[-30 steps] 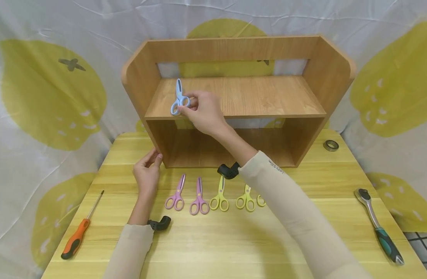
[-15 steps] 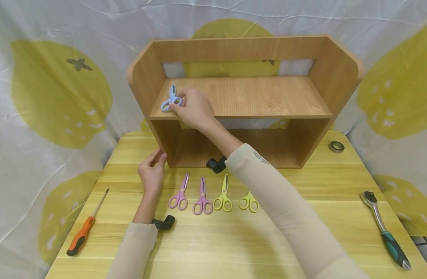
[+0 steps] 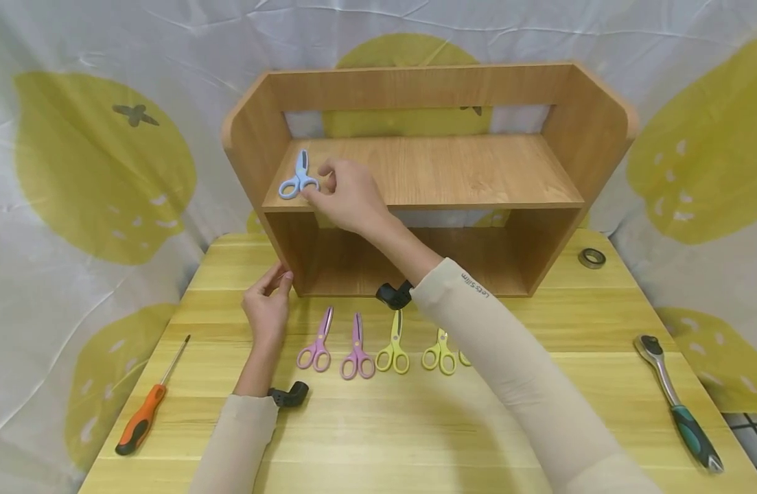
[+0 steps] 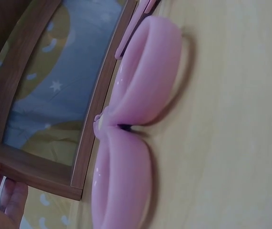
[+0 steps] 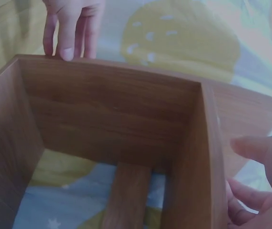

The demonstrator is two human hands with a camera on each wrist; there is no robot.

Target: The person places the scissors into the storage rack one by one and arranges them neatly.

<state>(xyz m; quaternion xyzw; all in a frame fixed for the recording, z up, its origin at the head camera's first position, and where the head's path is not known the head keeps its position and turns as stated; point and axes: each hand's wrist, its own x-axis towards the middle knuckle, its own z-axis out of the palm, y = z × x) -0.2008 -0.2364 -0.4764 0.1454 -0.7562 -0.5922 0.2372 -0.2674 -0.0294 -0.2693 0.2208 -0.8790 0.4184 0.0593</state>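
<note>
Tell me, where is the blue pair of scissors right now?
In the head view the blue scissors lie on the upper board of the wooden shelf, near its left end, with the right hand just beside their handles.

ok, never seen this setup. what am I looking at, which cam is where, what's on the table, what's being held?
No robot here: a person works with two bare hands, wearing three cameras. The big picture comes from a head camera looking down at the table. The two dim close-ups come from cameras strapped to each wrist.

On the yellow table stands a wooden shelf unit. In front of it lies a row of small scissors: two purple scissors, then yellow-green scissors. An orange screwdriver lies at the left, a ratchet wrench at the right, and a metal ring near the shelf's right corner.

The right hand is at the handles of blue scissors lying on the upper shelf; whether it grips them is unclear. The left hand touches the shelf's lower left corner, holding nothing. The left wrist view shows a purple handle close up.
</note>
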